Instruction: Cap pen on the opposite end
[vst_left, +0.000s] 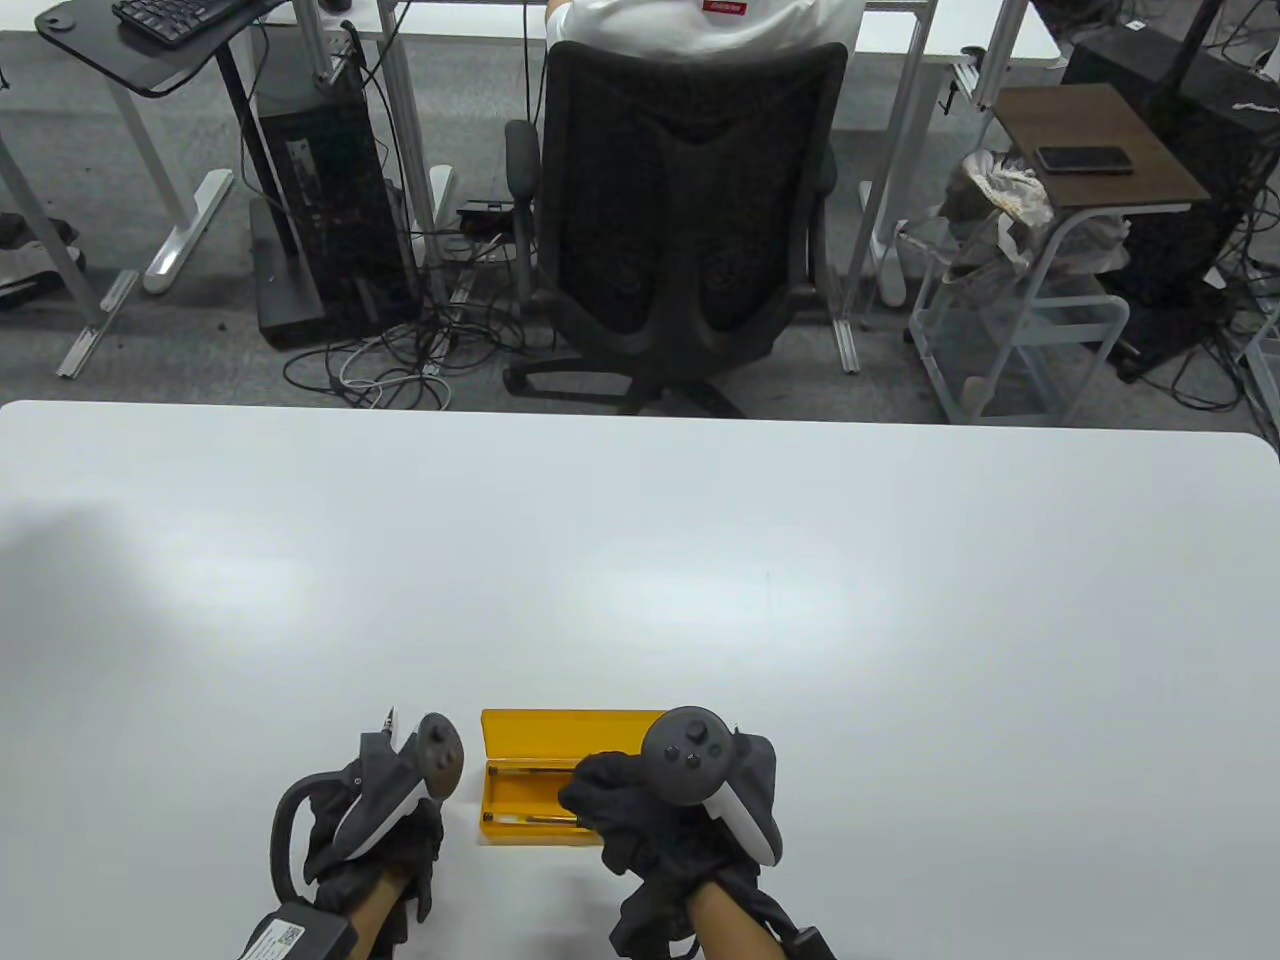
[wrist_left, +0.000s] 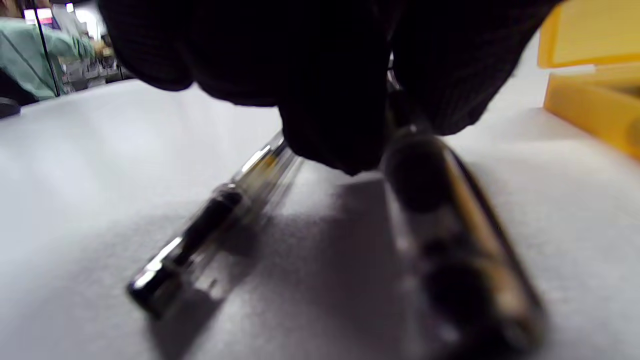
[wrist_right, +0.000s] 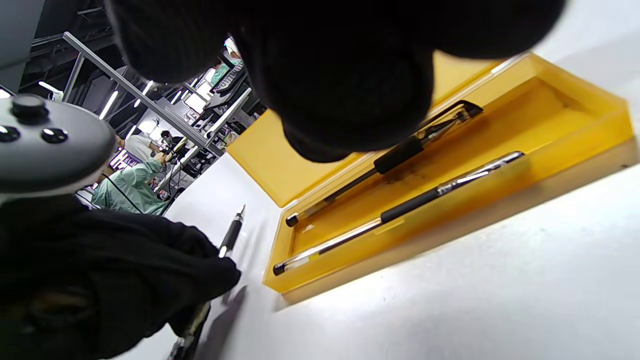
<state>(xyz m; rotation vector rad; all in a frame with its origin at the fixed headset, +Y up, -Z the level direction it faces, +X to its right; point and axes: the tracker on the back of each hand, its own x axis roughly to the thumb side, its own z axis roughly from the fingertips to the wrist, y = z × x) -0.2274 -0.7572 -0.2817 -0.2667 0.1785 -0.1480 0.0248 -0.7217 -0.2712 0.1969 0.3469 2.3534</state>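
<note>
Two hands: both low at the near edge of the white table (vst_left: 640, 560), well apart, the yellow case (vst_left: 545, 780) between them.
Left hand (vst_left: 375, 820): left of the case, fingers curled down onto a pen (wrist_left: 200, 235) that lies flat on the table. Fingertips (wrist_left: 330, 135) press or pinch its clear barrel; which of the two I cannot tell.
Pen: uncapped, its tip pointing away from the person in the right wrist view (wrist_right: 231, 235).
Cap (wrist_left: 460, 235): dark, blurred piece lying just beside the pen under the same fingers; contact unclear.
Right hand (vst_left: 680, 800): over the right part of the open case, fingers bent down into it; whether they grip anything is hidden.
Case contents: two more pens, far pen (wrist_right: 390, 160) and near pen (wrist_right: 395, 212), side by side in the tray.
Case lid (vst_left: 570, 735): open, standing at the far side.
</note>
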